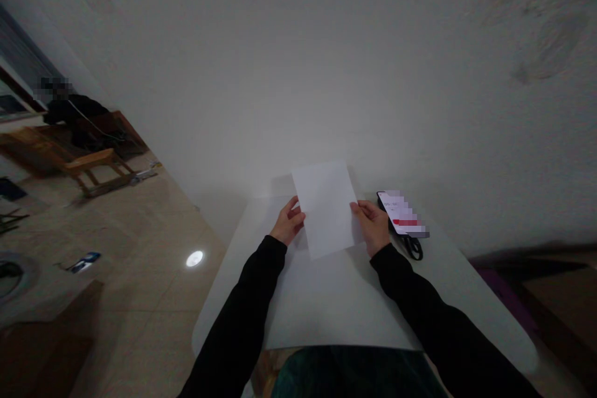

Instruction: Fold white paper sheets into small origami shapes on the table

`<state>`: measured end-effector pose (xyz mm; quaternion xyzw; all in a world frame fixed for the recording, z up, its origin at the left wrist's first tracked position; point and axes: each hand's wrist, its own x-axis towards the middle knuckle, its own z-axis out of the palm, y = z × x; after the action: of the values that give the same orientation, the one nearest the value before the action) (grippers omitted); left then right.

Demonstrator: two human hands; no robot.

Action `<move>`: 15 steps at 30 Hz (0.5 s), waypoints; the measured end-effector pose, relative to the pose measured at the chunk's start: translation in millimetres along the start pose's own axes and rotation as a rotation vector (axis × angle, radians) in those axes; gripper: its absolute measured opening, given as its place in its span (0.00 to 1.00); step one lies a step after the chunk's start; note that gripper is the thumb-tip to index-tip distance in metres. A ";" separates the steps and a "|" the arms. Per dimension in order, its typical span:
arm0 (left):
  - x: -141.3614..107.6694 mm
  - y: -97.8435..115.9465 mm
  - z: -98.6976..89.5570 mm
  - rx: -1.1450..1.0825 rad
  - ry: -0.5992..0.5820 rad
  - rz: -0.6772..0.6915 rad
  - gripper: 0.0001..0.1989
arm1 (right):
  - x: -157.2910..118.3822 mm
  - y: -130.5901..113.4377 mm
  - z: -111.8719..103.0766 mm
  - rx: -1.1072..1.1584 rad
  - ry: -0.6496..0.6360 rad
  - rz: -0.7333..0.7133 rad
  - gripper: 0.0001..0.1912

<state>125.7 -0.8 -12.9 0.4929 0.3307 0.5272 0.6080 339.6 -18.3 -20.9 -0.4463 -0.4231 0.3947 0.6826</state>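
Note:
A plain white sheet of paper [326, 208] is held up over the white table, tilted slightly, with its far edge near the wall. My left hand [288, 222] pinches its left edge between thumb and fingers. On the opposite edge, my right hand [373, 224] grips the paper the same way. Just right of that hand lies a phone [400, 214] with a lit screen, partly blurred out. A black cable or strap [413, 247] is looped below the phone.
The white table [336, 317] stands against a pale wall [298, 74]. To the left, a wooden chair [93, 161] and a person in dark clothing [79, 112] are farther off on the tiled floor [153, 273]. A brown box-like object [51, 342] sits at lower left.

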 end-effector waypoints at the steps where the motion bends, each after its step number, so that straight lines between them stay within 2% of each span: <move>1: -0.9 0.1 0.0 0.002 -0.011 -0.009 0.41 | -0.1 0.1 0.1 0.000 -0.005 0.003 0.17; 6: -3.6 -4.1 2.0 0.051 -0.040 -0.010 0.40 | -3.7 -6.5 2.5 0.011 -0.053 0.011 0.16; 9: -2.0 -11.3 5.9 0.122 -0.064 0.035 0.31 | -7.4 -12.8 5.5 0.017 -0.114 0.035 0.16; 12: 0.5 -15.3 9.8 0.220 0.035 0.105 0.20 | -7.9 -13.0 7.3 -0.010 -0.140 0.014 0.16; 15: 2.6 -11.6 11.2 0.258 0.184 0.183 0.19 | -5.6 -7.7 6.9 -0.020 -0.096 -0.017 0.18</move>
<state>140.2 -0.6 -20.3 0.5443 0.4037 0.5764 0.4566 332.7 -23.8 -13.2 -0.4299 -0.4630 0.4057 0.6605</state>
